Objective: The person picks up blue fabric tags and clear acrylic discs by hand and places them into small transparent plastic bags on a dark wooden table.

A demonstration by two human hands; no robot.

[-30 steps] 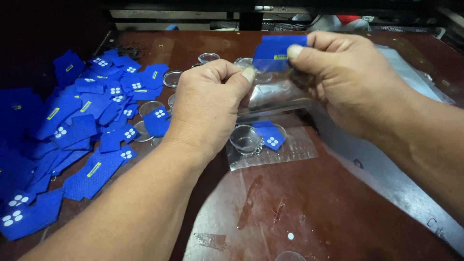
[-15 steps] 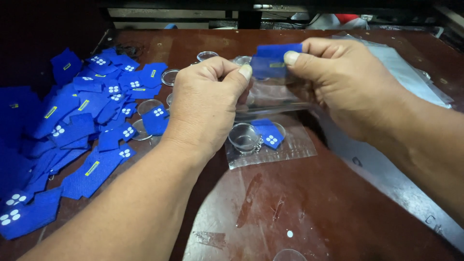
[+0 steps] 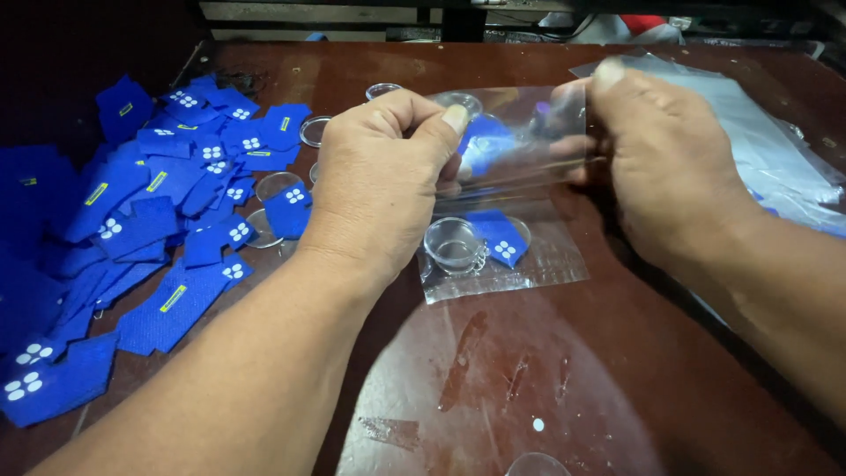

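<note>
Spreading under everything is a worn, dark reddish-brown table [image 3: 546,388], scuffed and smeared, with a dim shelf edge along its far side. Blue fabric tags [image 3: 167,203] heap up at the left among small clear round lids [image 3: 315,130], and clear plastic sheets [image 3: 775,150] lie at the right. Between the hands, held just above the table, is a small clear plastic bag [image 3: 520,141] with a blue tag inside; the left hand [image 3: 383,189] pinches its left edge, the right hand [image 3: 670,163] its right edge. Just below them lies a filled bag [image 3: 507,251].

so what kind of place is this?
Likely a small packing bench: a pile of blue fabric tags, clear round cases, and both hands working a clear plastic bag over a worn table.
</note>
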